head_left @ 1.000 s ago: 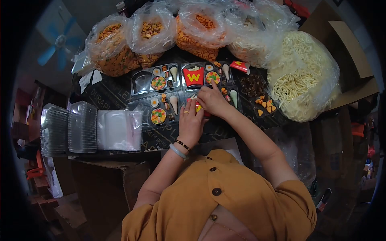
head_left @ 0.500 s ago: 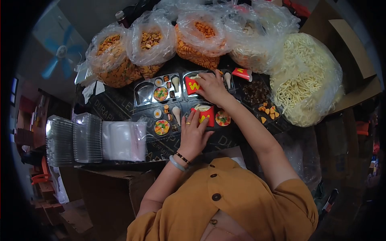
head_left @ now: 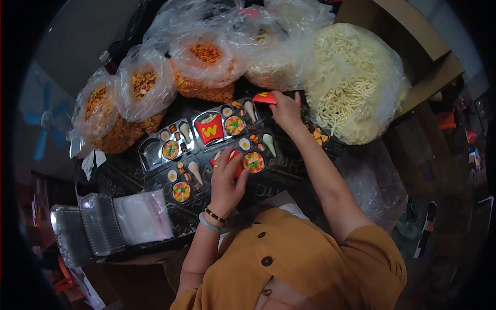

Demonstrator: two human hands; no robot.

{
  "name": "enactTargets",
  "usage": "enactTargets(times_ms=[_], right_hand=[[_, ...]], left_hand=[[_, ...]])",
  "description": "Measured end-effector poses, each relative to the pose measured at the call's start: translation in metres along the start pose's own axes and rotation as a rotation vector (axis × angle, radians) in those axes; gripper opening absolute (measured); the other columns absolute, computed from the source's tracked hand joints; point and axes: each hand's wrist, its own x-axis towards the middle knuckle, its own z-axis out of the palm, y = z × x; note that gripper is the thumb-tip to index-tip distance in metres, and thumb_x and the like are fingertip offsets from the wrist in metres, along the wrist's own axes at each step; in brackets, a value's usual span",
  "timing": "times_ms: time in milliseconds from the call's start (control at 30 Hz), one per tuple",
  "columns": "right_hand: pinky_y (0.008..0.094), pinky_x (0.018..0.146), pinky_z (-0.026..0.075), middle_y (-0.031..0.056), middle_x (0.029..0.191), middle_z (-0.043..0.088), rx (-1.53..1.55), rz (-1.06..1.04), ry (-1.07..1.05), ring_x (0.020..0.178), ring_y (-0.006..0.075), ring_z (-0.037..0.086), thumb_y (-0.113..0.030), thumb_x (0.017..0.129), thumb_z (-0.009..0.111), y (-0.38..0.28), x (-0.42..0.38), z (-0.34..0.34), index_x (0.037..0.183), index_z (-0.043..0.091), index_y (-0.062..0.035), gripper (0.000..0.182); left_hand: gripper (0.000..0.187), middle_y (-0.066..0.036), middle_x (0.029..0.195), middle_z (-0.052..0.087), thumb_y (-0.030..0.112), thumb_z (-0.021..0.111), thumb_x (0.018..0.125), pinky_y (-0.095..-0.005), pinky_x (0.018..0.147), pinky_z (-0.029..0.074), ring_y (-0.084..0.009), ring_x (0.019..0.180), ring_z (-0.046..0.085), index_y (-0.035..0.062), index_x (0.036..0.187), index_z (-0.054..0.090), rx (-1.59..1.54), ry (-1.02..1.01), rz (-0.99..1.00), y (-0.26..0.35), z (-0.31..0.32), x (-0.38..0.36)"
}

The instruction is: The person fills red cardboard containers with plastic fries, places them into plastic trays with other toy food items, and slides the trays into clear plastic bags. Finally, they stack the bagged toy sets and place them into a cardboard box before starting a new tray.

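Under my left hand (head_left: pixel 227 182) lies a red toy fries box (head_left: pixel 235 164) in the lower clear plastic tray, partly covered by my outstretched fingers and spread thumb. My right hand (head_left: pixel 285 112) grips the edge of another red fries box (head_left: pixel 264 98) beyond the trays. In the upper tray (head_left: pixel 194 150) sits a third fries box (head_left: pixel 210 128), with pale sticks showing at its top and a yellow letter on its front. Around it are miniature pizzas (head_left: pixel 234 125), fried eggs (head_left: pixel 245 144) and drumsticks (head_left: pixel 268 144).
Open plastic bags of small orange pieces (head_left: pixel 206 85) line the back. A big bag of pale sticks (head_left: pixel 351 82) stands at the right, beside a cardboard box (head_left: pixel 434 85). Stacked clear trays (head_left: pixel 101 225) and clear plastic sleeves (head_left: pixel 142 217) lie at the left.
My right hand has left the upper tray's fries box and moved right, onto a loose red fries box. My left hand stays on the lower tray's box. The view has turned.
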Motion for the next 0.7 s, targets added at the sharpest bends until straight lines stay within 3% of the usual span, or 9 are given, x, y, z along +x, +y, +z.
enactTargets(times_ms=[33,133,233,300,433,500,567,633,700], right_hand=[[0.0515,0.099,0.031,0.0079,0.085,0.065,0.172,-0.04,0.066,0.083,0.0275,0.062,-0.016,0.076,0.067,0.0,0.0,-0.006,0.112,0.055,-0.0074,0.039],[0.0467,0.099,0.034,0.0097,0.088,0.065,0.513,-0.207,-0.031,0.081,0.0258,0.062,-0.013,0.076,0.067,-0.01,-0.015,-0.055,0.109,0.058,-0.0078,0.035],[0.0348,0.08,0.047,0.011,0.092,0.062,0.691,-0.307,-0.274,0.085,0.0261,0.061,-0.008,0.073,0.068,-0.014,-0.037,-0.09,0.107,0.059,-0.0066,0.035],[0.031,0.074,0.05,0.0091,0.092,0.063,0.724,-0.48,-0.242,0.086,0.0215,0.063,-0.008,0.074,0.069,-0.01,-0.048,-0.094,0.108,0.06,-0.0064,0.035],[0.0305,0.076,0.049,0.0084,0.09,0.064,0.851,-0.262,-0.369,0.085,0.0181,0.063,-0.009,0.074,0.071,0.019,-0.057,-0.116,0.106,0.061,-0.0039,0.034],[0.0292,0.073,0.049,0.0104,0.087,0.064,0.772,0.011,-0.259,0.081,0.0187,0.063,-0.011,0.073,0.072,0.056,-0.045,-0.118,0.1,0.063,-0.002,0.03],[0.0321,0.072,0.049,0.0141,0.086,0.063,0.284,0.235,-0.104,0.078,0.0238,0.063,-0.009,0.074,0.066,0.105,-0.022,-0.112,0.094,0.064,-0.0011,0.022],[0.0414,0.07,0.05,0.0195,0.086,0.061,-0.103,0.306,-0.257,0.08,0.0349,0.061,-0.005,0.075,0.057,0.148,0.009,-0.102,0.102,0.062,-0.0024,0.027],[0.0419,0.072,0.049,0.0192,0.086,0.061,-0.121,0.314,-0.176,0.082,0.0355,0.06,-0.003,0.075,0.054,0.16,0.037,-0.091,0.106,0.061,-0.0034,0.031]], left_hand=[[0.038,-0.017,0.124,0.05,0.012,0.065,0.082,-0.0386,0.092,0.042,-0.0316,0.113,0.051,0.003,0.118,0.054,-0.046,0.006,0.027,0.002,0.001,0.006],[0.052,-0.016,0.123,0.049,0.014,0.054,0.091,-0.0286,0.077,0.052,-0.0225,0.1,0.059,0.0067,0.137,0.03,-0.761,0.026,-0.33,0.001,0.014,0.032],[0.062,-0.016,0.113,0.055,0.019,0.052,0.092,-0.0292,0.064,0.056,-0.0259,0.088,0.064,0.0091,0.141,0.014,-1.278,-0.139,-0.713,0.018,0.002,0.063],[0.06,-0.017,0.112,0.055,0.018,0.052,0.092,-0.0292,0.062,0.056,-0.027,0.086,0.065,0.0101,0.14,0.017,-1.371,-0.254,-0.73,0.01,0.015,0.068],[0.056,-0.016,0.112,0.055,0.007,0.054,0.089,-0.0276,0.06,0.056,-0.026,0.082,0.065,0.0132,0.137,0.026,-1.432,-0.338,-0.721,0.01,0.041,0.065],[0.056,-0.016,0.11,0.056,0.001,0.057,0.085,-0.0306,0.062,0.058,-0.0253,0.087,0.065,0.0092,0.133,0.028,-1.449,-0.324,-0.631,0.004,0.05,0.063],[0.053,-0.015,0.111,0.056,0.001,0.056,0.086,-0.0311,0.063,0.058,-0.0246,0.089,0.064,0.0089,0.131,0.03,-1.43,-0.291,-0.669,0.01,0.055,0.063],[0.05,-0.014,0.112,0.055,0.002,0.056,0.086,-0.0316,0.063,0.058,-0.0238,0.092,0.063,0.0085,0.13,0.032,-1.409,-0.257,-0.7,0.018,0.059,0.063],[0.045,-0.012,0.112,0.055,0.003,0.056,0.086,-0.0323,0.063,0.058,-0.0225,0.095,0.061,0.0088,0.126,0.036,-1.365,-0.304,-0.723,0.025,0.063,0.061]])
